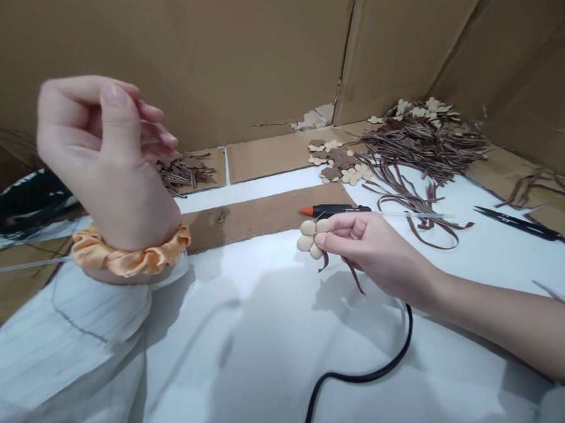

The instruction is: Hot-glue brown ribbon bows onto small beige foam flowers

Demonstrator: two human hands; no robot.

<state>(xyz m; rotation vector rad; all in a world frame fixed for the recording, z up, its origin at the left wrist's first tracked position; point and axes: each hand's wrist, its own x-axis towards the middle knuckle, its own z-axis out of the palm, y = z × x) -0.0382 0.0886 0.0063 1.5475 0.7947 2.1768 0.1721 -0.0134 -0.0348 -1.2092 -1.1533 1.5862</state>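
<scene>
R hand [363, 241] has a firm thumb-and-finger pinch on a cream leather-like flower [305, 243], closed onto its R edge w/ at least 4 rounded petals left showing, prob. so the face stays unobstructed; it's held over the white sheet [257, 336], nr the mid of the work area. 2 narrow brown tails [355, 278] dangle below the grip, thin & limp. L hand [111, 127] is raised well apart from it, fingers curled, thumb tip close to the index; can't tell if a fine thread is pinched there. A satiny, ruched orange scrunchie [129, 254] rings the L wrist, maybe to keep the loose white sleeve [91, 334] back. Just behind the flower lies a smooth black pen-like tool [339, 211] w/ orange tip, seemingly parked w/in easy reach. Black flexible cable [349, 378] curves over the sheet from under the R forearm. Far R: glossy, tangled brown strip pile [423, 146], looser curly strips [406, 199] in front, plus flat brown & cream flower cut-outs [344, 158] beside it, apparently grouped by type. Slim black pointed tool [519, 222] lies to the R. Matte, creased cardboard walls [225, 44] stand behind, perhaps to stop light bits straying.
</scene>
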